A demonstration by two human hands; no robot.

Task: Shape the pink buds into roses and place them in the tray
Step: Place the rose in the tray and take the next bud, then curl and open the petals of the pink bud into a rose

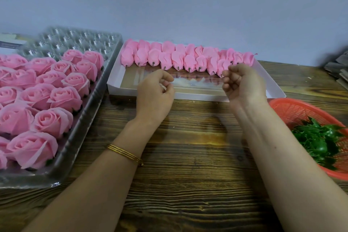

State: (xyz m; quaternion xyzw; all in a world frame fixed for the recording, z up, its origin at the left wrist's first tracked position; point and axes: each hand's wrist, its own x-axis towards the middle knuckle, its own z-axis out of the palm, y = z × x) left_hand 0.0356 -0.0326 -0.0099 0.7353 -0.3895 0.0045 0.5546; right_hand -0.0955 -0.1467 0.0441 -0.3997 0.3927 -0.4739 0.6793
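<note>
Left hand (156, 92) clenched, empty; right hand (243, 84) curled by pink buds (177, 60), box's (188, 97) far edge — grasp unclear. Soft, crushable — pinch the dark stub (189, 69).

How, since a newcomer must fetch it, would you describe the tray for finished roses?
On the wooden table, look to the left end, beside the white box of closed buds. The tray is clear moulded plastic with round cups; it alone holds opened roses, its far rows empty.
</note>
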